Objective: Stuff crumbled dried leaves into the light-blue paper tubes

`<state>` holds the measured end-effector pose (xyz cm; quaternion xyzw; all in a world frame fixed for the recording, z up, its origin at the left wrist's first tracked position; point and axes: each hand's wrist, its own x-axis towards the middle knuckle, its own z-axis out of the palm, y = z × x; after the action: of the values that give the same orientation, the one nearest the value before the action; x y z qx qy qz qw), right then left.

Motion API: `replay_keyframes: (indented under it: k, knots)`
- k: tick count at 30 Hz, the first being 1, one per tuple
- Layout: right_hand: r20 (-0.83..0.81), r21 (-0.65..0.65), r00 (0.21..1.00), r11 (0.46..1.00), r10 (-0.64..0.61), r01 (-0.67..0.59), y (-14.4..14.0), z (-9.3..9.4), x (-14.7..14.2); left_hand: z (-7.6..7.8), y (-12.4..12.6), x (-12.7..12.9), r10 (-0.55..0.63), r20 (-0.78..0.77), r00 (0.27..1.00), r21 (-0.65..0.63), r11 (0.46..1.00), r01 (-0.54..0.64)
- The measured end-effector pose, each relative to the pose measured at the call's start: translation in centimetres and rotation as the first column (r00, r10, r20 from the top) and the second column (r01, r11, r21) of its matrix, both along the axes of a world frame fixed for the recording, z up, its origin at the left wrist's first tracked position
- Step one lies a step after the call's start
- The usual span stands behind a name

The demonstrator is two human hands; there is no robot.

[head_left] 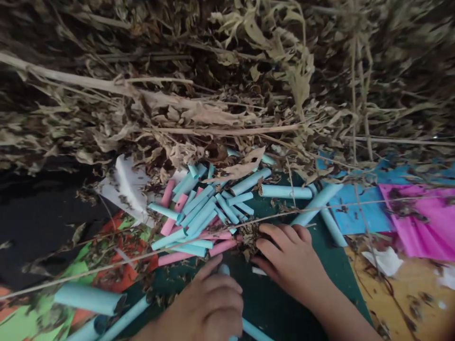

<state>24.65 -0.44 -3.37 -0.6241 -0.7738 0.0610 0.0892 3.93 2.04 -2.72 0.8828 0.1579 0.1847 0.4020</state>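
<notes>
A pale blue tube [224,270] sits in the left hand [221,302], fingers wrapped around it, just below a heap of blue and pink tubes [201,220]; the right hand [289,259] bends its fingers at crumbled leaves [250,239], whether pinching any cannot be told; dried plants [220,113] lie beyond

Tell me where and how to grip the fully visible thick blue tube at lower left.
Grip the thick blue tube across its middle, coming from above. It lies on its side with its long, rounded top exposed; the open right end would probably crumple more easily.
</notes>
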Motion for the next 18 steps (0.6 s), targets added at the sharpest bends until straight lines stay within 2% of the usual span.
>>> replay_keyframes:
  k: [4, 6, 10, 12, 14, 16, 17, 18]
  knots:
    - [-0.051, 0.074, 0.997, 0.996, 0.052, -0.048, -0.6, -0.1, -0.4, 1.1, 0.2, -0.2, -0.032, -0.057, 0.998, -0.012, 0.999, 0.031]
    - [-0.028, 0.099, 0.996, 0.991, 0.089, -0.086, -1.0, -0.1, -0.4, 1.3, 0.0, -0.2, -0.007, -0.034, 0.999, 0.019, 1.000, 0.007]
    - [0.123, 0.068, 0.985, 0.989, 0.119, -0.128, -1.2, -0.3, -0.3, 0.7, -0.8, -0.1, 0.108, -0.059, 0.992, 0.152, 0.983, -0.098]
    - [0.160, 0.078, 0.980, 0.989, 0.115, -0.129, -1.2, -0.4, -0.4, 0.3, -1.1, -0.1, 0.126, -0.059, 0.990, 0.185, 0.976, -0.113]
    - [0.148, 0.125, 0.988, 0.991, 0.034, -0.052, -1.4, -0.4, -0.7, 0.0, -1.2, -0.2, 0.182, 0.035, 0.983, 0.124, 0.975, -0.185]
    - [0.092, 0.187, 0.995, 0.982, -0.029, 0.011, -1.7, -0.1, -1.0, 0.0, -1.1, -0.1, 0.235, 0.111, 0.966, -0.018, 0.972, -0.234]
    - [0.075, 0.220, 0.996, 0.975, -0.045, 0.027, -1.8, 0.0, -1.2, 0.2, -1.0, 0.0, 0.293, 0.162, 0.942, -0.114, 0.954, -0.277]
    - [0.054, 0.253, 0.997, 0.967, -0.058, 0.042, -1.8, 0.2, -1.4, 0.5, -0.9, 0.2, 0.332, 0.193, 0.923, -0.134, 0.941, -0.310]
